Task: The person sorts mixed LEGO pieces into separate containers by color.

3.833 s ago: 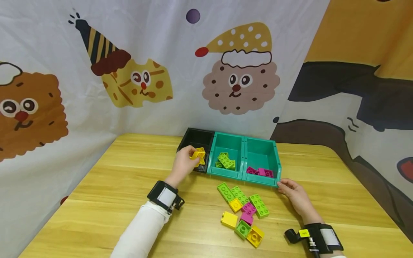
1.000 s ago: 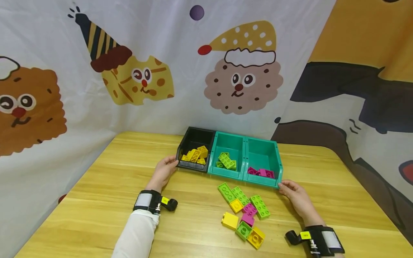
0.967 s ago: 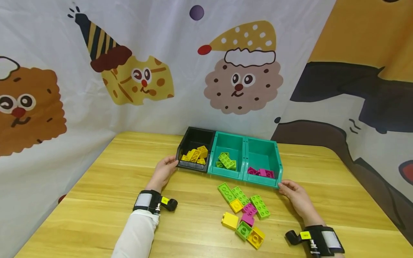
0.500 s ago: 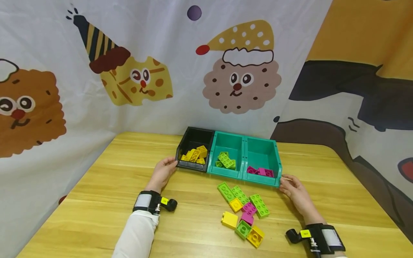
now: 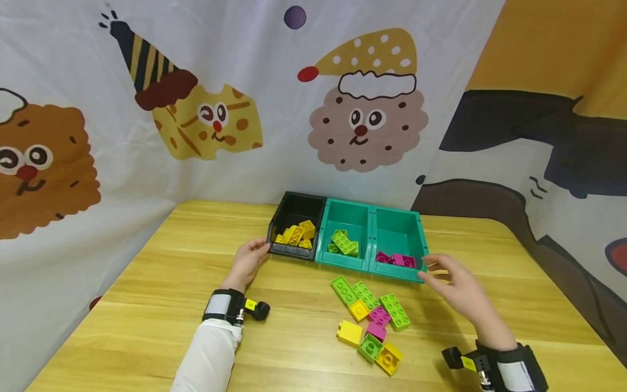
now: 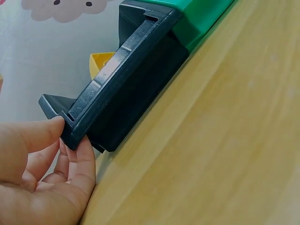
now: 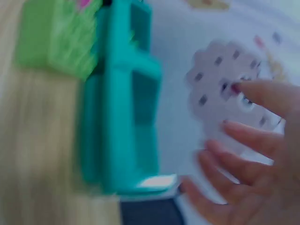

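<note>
1. On a pale wooden table [image 5: 186, 283], three open plastic bins stand side by side, touching: a black plastic bin [image 5: 294, 215] on the left, a middle teal plastic bin [image 5: 345, 218] and a right teal plastic bin [image 5: 399, 228].
2. The person's left hand [image 5: 246, 261] rests on the table at the black bin's near left corner, thumb and fingertips touching that corner.
3. The left wrist view shows this closely: the thumb lies on top of the corner lip and a straight finger [image 6: 84, 154] lies under it, pinching it lightly; the other fingers are relaxed.
4. The person's right hand [image 5: 453, 286] hovers just beside the near right corner of the right teal bin, fingers spread and loosely bent, holding nothing. Whether a fingertip touches the bin cannot be told.
5. The right wrist view is blurred; it shows only spread fingers [image 7: 253, 136] next to teal bin walls.
6. Only the head view shows the contents: yellow toy bricks [image 5: 296, 235] in the black bin, lime green toy bricks [image 5: 344, 244] in the middle one, magenta toy bricks [image 5: 397, 259] in the right one.
7. A loose cluster of mixed green, yellow and magenta bricks [image 5: 370, 321] lies on the table between the two hands, nearer the right.
</note>
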Action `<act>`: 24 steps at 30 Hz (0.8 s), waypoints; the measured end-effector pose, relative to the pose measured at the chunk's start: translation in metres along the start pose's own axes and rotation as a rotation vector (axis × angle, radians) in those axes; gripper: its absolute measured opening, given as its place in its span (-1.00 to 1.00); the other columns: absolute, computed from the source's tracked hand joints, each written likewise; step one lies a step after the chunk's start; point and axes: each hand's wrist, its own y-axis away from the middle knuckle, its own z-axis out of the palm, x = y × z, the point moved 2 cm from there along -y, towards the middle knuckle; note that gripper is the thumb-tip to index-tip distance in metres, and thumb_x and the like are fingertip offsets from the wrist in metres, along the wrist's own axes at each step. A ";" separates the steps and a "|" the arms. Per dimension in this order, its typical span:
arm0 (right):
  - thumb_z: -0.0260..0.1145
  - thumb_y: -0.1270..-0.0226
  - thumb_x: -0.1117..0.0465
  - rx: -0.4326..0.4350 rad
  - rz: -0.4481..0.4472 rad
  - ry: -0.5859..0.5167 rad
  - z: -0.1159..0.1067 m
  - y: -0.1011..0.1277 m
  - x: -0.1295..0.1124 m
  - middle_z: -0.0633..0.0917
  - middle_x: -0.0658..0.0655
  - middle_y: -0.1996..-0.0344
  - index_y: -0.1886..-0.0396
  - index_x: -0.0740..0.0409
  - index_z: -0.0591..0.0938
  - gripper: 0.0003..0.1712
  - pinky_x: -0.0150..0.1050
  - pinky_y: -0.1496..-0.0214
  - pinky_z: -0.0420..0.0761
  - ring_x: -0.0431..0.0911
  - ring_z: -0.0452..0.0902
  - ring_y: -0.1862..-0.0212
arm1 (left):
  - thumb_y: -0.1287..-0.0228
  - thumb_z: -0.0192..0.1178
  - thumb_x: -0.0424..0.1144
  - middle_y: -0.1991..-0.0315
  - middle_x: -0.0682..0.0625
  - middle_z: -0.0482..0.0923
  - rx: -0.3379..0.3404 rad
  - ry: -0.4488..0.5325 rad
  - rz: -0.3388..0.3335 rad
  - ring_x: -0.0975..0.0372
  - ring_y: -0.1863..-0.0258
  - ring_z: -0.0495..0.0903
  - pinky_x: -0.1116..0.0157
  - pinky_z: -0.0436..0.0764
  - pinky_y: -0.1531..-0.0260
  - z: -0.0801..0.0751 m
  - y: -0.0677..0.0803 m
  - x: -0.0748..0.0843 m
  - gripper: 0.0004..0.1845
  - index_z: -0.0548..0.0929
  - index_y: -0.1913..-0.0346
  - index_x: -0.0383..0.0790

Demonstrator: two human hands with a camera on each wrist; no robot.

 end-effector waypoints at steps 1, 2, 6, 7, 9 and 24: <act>0.27 -0.32 0.11 -0.076 -0.021 -0.002 0.001 0.001 -0.007 0.59 0.28 0.01 -0.07 0.29 0.52 -0.57 -0.10 0.05 0.63 0.05 0.50 0.03 | -0.35 0.04 -0.47 0.16 0.01 0.43 0.000 0.001 0.001 0.44 0.28 0.47 0.53 0.53 0.22 0.000 0.000 0.000 -0.63 0.39 -0.18 -0.54; 0.28 -0.31 0.09 -0.156 -0.034 -0.010 0.003 0.001 -0.013 0.57 0.29 -0.02 -0.10 0.29 0.50 -0.53 0.00 0.05 0.62 0.12 0.49 0.01 | -0.35 0.04 -0.47 0.16 0.00 0.43 0.000 0.001 0.003 0.44 0.28 0.47 0.53 0.53 0.22 0.000 0.001 0.000 -0.62 0.39 -0.18 -0.55; 0.36 -0.20 0.00 -0.436 -0.045 0.012 0.014 0.006 -0.026 0.49 0.34 -0.14 -0.22 0.27 0.42 -0.31 0.10 0.07 0.60 0.23 0.44 -0.09 | -0.35 0.03 -0.48 0.18 -0.01 0.44 -0.003 0.003 0.009 0.45 0.30 0.47 0.53 0.54 0.23 0.000 0.002 0.001 -0.62 0.37 -0.18 -0.58; 0.40 -0.16 0.00 -0.487 -0.048 0.024 0.017 0.008 -0.027 0.47 0.35 -0.17 -0.25 0.27 0.40 -0.26 0.13 0.04 0.58 0.26 0.42 -0.12 | -0.35 0.02 -0.48 0.17 -0.01 0.44 -0.004 0.003 0.010 0.44 0.30 0.47 0.53 0.54 0.22 0.000 0.002 0.001 -0.62 0.36 -0.18 -0.59; 0.45 -0.08 0.02 -0.560 -0.061 0.050 0.023 0.010 -0.029 0.43 0.36 -0.22 -0.27 0.26 0.39 -0.19 0.19 -0.03 0.53 0.30 0.37 -0.17 | -0.35 0.02 -0.48 0.16 -0.03 0.43 -0.003 0.000 0.007 0.45 0.30 0.47 0.54 0.54 0.23 0.000 0.003 0.001 -0.61 0.36 -0.19 -0.59; 0.51 0.07 0.26 -0.645 -0.098 0.093 0.051 0.014 -0.024 0.40 0.34 -0.27 -0.25 0.29 0.44 -0.20 0.22 -0.20 0.39 0.32 0.30 -0.26 | -0.37 0.02 -0.45 -0.02 -0.17 0.39 0.009 -0.018 -0.011 0.40 0.23 0.46 0.55 0.53 0.23 0.002 0.002 0.001 -0.60 0.37 -0.22 -0.54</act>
